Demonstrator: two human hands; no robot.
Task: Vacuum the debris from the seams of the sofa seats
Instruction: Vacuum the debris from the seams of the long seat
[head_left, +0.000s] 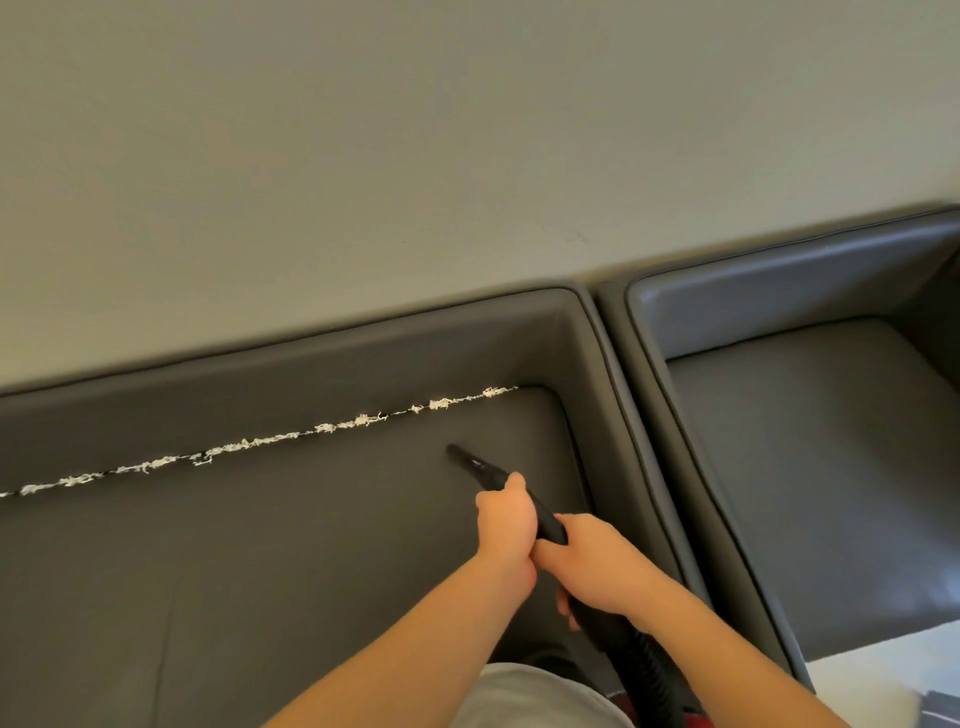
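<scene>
A grey leather sofa seat (311, 545) fills the lower left. White shredded debris (260, 442) lies along the seam between the seat and the backrest, running from the far left edge up to the right corner. Both hands hold a black vacuum nozzle (470, 463). My left hand (506, 519) grips the tube nearer the tip. My right hand (597, 566) grips it further back, where the ribbed black hose (649, 670) starts. The nozzle tip hovers over the seat, a short way in front of the seam's right part and apart from the debris.
A second grey seat (831, 467) stands to the right, separated by the armrests (618, 374). A plain pale wall (415, 156) rises behind the sofa. A strip of light floor (883, 670) shows at the lower right.
</scene>
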